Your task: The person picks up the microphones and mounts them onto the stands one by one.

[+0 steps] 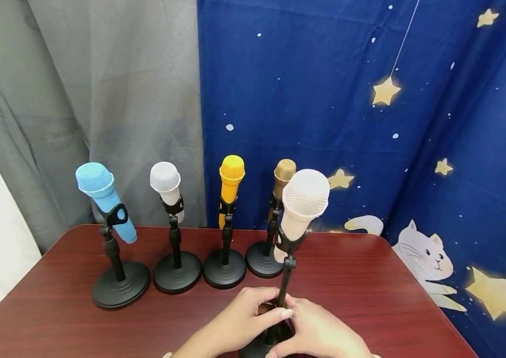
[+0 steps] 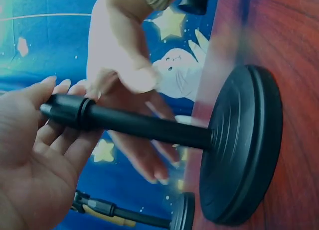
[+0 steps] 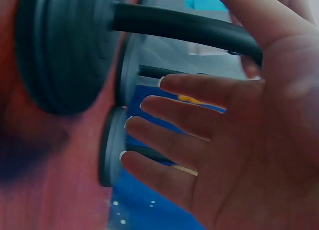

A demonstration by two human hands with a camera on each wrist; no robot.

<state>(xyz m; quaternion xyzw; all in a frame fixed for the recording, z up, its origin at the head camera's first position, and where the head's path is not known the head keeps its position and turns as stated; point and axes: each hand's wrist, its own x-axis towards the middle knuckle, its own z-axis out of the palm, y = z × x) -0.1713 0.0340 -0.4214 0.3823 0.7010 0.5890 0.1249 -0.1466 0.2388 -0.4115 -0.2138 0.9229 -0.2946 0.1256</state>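
Observation:
A white microphone (image 1: 306,196) sits tilted in the clip of a black microphone stand (image 1: 286,283) at the table's front. My left hand (image 1: 248,318) grips the upper pole of this stand at its collar (image 2: 75,110), fingers behind and thumb in front. Beside the pole is my right hand (image 1: 320,328), its fingers (image 3: 179,140) extended and spread, palm toward the stand. The round black base (image 2: 244,145) is close over the red-brown tabletop, partly hidden by my hands in the head view.
Behind stand several more microphones on black stands: blue (image 1: 95,179), white (image 1: 165,179), yellow (image 1: 232,174) and gold (image 1: 285,171). The gold one is partly covered by the nearer white microphone. A grey curtain (image 1: 145,99) and blue starry curtain (image 1: 306,74) hang behind the table (image 1: 351,278).

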